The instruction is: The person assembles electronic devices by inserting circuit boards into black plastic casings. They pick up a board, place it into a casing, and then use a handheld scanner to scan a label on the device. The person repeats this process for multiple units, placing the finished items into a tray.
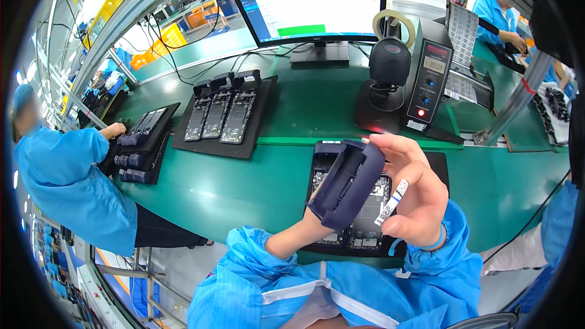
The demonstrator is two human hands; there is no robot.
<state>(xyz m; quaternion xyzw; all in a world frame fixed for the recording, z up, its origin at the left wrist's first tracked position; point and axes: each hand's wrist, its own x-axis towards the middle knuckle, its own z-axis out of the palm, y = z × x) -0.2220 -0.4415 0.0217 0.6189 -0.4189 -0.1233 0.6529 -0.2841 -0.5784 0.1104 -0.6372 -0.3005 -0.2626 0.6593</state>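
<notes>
Your left hand (314,222) grips the navy housing (348,186); just rightward, your right hand (421,194) holds 1 label strip (392,202), nearly parallel.

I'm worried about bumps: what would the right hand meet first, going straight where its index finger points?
Probably the dark housing: the right hand has its index fingertip near the upper edge, though depth is unclear.

One held housing (353,183), one held label (392,202), one scanner (390,61), one tape roll (409,28); the middle tray (259,113) bears three devices (217,114).
</notes>
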